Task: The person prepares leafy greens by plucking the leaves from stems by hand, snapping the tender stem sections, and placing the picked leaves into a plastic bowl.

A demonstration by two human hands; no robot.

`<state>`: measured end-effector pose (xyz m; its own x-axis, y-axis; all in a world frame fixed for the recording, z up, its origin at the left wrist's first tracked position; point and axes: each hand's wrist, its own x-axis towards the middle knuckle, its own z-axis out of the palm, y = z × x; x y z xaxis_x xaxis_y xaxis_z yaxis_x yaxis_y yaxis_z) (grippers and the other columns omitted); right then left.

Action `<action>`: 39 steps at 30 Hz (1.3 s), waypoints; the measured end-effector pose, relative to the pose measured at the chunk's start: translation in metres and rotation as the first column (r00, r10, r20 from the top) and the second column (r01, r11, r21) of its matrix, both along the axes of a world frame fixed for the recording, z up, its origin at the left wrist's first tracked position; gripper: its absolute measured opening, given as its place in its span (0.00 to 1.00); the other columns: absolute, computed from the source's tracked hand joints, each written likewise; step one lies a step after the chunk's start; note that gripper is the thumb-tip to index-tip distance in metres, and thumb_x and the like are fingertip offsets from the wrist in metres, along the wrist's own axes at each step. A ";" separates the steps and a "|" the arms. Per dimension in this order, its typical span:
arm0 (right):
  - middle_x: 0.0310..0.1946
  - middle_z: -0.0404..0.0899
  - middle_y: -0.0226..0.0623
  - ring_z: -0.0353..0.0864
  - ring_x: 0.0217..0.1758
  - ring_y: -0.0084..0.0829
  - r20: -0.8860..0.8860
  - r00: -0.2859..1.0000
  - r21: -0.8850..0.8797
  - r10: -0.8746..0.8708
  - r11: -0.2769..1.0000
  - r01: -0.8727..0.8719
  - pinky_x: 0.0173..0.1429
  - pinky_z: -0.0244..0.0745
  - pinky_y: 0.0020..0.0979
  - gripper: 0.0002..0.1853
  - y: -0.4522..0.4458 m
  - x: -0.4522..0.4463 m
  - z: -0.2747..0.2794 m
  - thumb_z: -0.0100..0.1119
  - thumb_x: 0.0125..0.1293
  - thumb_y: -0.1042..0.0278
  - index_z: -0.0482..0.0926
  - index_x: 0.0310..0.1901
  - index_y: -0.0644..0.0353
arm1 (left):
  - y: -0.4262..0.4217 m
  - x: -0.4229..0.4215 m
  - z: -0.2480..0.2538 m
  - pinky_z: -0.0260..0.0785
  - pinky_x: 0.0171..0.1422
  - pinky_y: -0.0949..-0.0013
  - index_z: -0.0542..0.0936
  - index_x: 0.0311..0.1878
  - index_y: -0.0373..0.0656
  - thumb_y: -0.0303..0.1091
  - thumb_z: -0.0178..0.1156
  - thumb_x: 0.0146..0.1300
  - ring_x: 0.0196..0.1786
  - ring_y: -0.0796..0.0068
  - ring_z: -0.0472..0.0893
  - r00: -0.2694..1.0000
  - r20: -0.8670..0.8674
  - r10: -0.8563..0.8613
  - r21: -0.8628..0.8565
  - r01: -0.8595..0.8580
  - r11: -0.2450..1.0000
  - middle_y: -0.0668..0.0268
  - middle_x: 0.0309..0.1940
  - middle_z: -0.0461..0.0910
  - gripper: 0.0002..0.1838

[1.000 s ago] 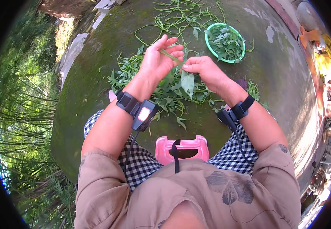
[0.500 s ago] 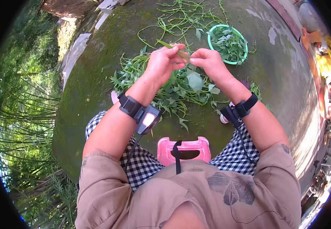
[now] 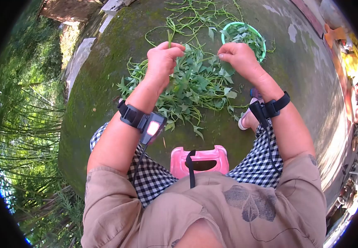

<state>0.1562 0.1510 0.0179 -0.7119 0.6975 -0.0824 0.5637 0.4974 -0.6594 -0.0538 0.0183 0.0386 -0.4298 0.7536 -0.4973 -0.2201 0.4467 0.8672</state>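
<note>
My left hand is closed around a small bunch of green stems, whose cut ends poke up above the fist. To the right, my right hand pinches thumb and forefinger together, with a green leaf just under the fingertips. Below and between both hands spreads a heap of leafy vines on the ground. Beyond my right hand stands a light green basket with picked leaves in it. Part of the basket is hidden behind that hand.
Bare, leafless stems lie scattered on the mossy concrete at the far side. A pink plastic stool is between my knees. Bushes border the left, and assorted objects line the right edge.
My hands have moved apart: the left went leftward with the stems, now upright, and the right went right and up toward the basket. My right foot shows more.
</note>
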 end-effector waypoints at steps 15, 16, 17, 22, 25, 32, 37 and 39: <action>0.36 0.82 0.36 0.81 0.41 0.43 -0.023 0.971 0.157 0.238 0.960 -0.231 0.45 0.75 0.43 0.07 -0.024 -0.003 0.018 0.58 0.59 0.64 0.81 0.34 0.55 | -0.006 0.039 -0.018 0.50 0.19 0.81 0.84 0.35 0.39 0.32 0.62 0.58 0.16 0.89 0.63 0.919 0.037 -0.392 0.040 0.391 0.920 0.73 0.20 0.76 0.07; 0.36 0.82 0.36 0.81 0.40 0.43 -0.041 0.968 0.170 0.246 0.957 -0.236 0.44 0.75 0.42 0.06 -0.025 -0.003 0.017 0.58 0.58 0.65 0.81 0.34 0.55 | -0.007 0.040 -0.019 0.50 0.19 0.80 0.84 0.34 0.39 0.31 0.62 0.58 0.16 0.89 0.63 0.919 0.023 -0.393 0.036 0.392 0.919 0.73 0.20 0.76 0.06; 0.35 0.82 0.36 0.81 0.40 0.43 -0.059 0.965 0.185 0.255 0.953 -0.240 0.44 0.75 0.42 0.06 -0.025 -0.004 0.015 0.59 0.58 0.65 0.81 0.33 0.55 | -0.007 0.041 -0.021 0.50 0.19 0.80 0.83 0.33 0.39 0.31 0.62 0.57 0.16 0.89 0.63 0.919 0.008 -0.393 0.032 0.393 0.919 0.73 0.20 0.76 0.06; 0.33 0.78 0.35 0.81 0.37 0.43 -0.063 0.961 0.295 0.268 0.925 -0.239 0.41 0.75 0.43 0.03 -0.033 -0.008 0.016 0.61 0.55 0.67 0.78 0.30 0.55 | -0.007 0.044 -0.028 0.50 0.17 0.78 0.80 0.28 0.40 0.30 0.62 0.55 0.14 0.87 0.62 0.970 0.061 -0.234 0.061 0.231 0.971 0.72 0.18 0.74 0.04; 0.32 0.77 0.35 0.81 0.37 0.43 -0.074 0.970 0.309 0.231 0.930 -0.198 0.41 0.75 0.44 0.04 -0.043 -0.014 0.014 0.61 0.54 0.68 0.77 0.29 0.56 | -0.007 0.045 -0.033 0.50 0.16 0.77 0.79 0.26 0.40 0.29 0.62 0.54 0.13 0.85 0.62 0.993 0.078 -0.090 0.089 0.083 0.993 0.70 0.17 0.74 0.04; 0.33 0.78 0.37 0.81 0.38 0.44 -0.065 0.986 0.192 0.153 0.972 -0.138 0.42 0.74 0.45 0.04 -0.046 -0.023 0.013 0.62 0.54 0.67 0.78 0.29 0.56 | -0.008 0.041 -0.029 0.50 0.15 0.77 0.79 0.27 0.38 0.27 0.61 0.55 0.12 0.83 0.63 0.991 0.124 0.042 0.157 -0.061 0.986 0.66 0.19 0.76 0.04; 0.33 0.79 0.38 0.80 0.39 0.45 -0.014 0.986 0.114 0.167 0.980 -0.165 0.43 0.74 0.45 0.05 -0.044 -0.025 0.008 0.60 0.54 0.67 0.78 0.29 0.57 | -0.008 0.032 -0.027 0.51 0.15 0.77 0.80 0.29 0.37 0.27 0.60 0.56 0.12 0.83 0.64 0.992 0.064 0.110 0.175 -0.120 0.977 0.65 0.21 0.77 0.04; 0.33 0.80 0.38 0.80 0.39 0.45 0.007 0.985 0.107 0.170 0.980 -0.170 0.43 0.73 0.45 0.04 -0.046 -0.026 0.008 0.60 0.54 0.67 0.78 0.30 0.57 | -0.007 0.020 -0.024 0.52 0.15 0.77 0.79 0.32 0.36 0.27 0.58 0.58 0.14 0.82 0.65 0.986 0.088 0.141 0.178 -0.155 0.972 0.62 0.24 0.80 0.05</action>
